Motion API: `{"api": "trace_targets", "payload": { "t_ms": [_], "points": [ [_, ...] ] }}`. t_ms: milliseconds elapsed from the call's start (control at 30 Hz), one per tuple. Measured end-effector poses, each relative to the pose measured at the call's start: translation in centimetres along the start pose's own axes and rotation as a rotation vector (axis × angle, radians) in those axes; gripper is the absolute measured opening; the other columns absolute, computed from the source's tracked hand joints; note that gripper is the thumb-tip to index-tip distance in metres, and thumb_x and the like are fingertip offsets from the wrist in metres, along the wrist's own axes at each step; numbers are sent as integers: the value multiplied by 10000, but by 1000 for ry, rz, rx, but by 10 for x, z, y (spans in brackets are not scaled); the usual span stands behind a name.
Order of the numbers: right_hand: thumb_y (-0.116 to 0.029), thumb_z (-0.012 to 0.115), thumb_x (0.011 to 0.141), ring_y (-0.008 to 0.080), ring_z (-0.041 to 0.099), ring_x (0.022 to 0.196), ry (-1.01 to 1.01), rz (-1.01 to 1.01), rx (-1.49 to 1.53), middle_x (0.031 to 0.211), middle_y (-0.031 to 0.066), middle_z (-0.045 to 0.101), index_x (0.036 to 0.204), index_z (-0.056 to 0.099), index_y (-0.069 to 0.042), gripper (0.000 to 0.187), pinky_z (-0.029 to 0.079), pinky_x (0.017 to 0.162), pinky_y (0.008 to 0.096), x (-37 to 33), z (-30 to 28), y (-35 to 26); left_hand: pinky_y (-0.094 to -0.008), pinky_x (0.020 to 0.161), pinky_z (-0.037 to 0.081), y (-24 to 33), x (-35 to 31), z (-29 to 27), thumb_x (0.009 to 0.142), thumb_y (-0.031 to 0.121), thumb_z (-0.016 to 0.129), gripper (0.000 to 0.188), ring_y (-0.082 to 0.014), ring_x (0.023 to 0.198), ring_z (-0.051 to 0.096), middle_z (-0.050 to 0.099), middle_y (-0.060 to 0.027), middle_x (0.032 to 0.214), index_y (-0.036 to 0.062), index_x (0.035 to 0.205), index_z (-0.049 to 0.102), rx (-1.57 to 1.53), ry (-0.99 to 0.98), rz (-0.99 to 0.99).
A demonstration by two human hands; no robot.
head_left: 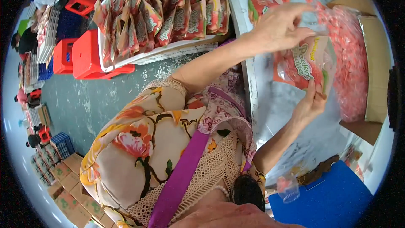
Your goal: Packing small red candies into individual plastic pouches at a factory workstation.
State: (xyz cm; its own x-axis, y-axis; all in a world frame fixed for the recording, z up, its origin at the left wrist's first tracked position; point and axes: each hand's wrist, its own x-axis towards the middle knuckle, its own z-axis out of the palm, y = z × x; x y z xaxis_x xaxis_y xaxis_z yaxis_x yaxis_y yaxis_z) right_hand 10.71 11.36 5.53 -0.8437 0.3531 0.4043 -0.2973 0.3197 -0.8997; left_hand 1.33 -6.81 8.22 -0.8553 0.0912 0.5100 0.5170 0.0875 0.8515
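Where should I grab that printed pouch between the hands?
Probably pinch the pouch by its lower edge, coming from below in the picture, beside the right hand. It is broad, but that edge looks thin enough to fit between thumb and fingers, and the left hand is by the upper end.

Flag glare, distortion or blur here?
Head view: fisheye curve along the marbled tabletop's edge, black corners; head view: small highlights on the clear plastic bag; head view: held pouch fairly sharp, stacked cartons near the left rim softer.
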Motion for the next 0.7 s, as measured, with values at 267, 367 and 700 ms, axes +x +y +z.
{"api": "trace_targets", "payload": {
  "t_ms": [267,367,700],
  "points": [
    [-19,726,803,124,557,741,215,31,-79,807,52,620,780,617,45,129,477,690,249,6,-2,-17,-219,694,464,-34,-10,4,889,135,649,137,-57,792,578,644,15,830,10,937,681,-558,-9,-282],
    [16,719,786,128,548,723,197,-145,-22,789,54,618,750,600,36,126,487,677,253,6,14,-9,-211,692,456,-25,-17,22,932,163,595,155,-56,812,577,636,11,831,20,947,654,-556,27,-374],
    [-12,717,798,152,584,736,235,-107,37,817,80,641,766,629,27,102,486,644,259,21,-5,2,-274,789,483,-37,-18,8,927,223,601,226,-105,880,617,665,-37,904,43,1034,687,-648,-130,-416]
  ]
}}
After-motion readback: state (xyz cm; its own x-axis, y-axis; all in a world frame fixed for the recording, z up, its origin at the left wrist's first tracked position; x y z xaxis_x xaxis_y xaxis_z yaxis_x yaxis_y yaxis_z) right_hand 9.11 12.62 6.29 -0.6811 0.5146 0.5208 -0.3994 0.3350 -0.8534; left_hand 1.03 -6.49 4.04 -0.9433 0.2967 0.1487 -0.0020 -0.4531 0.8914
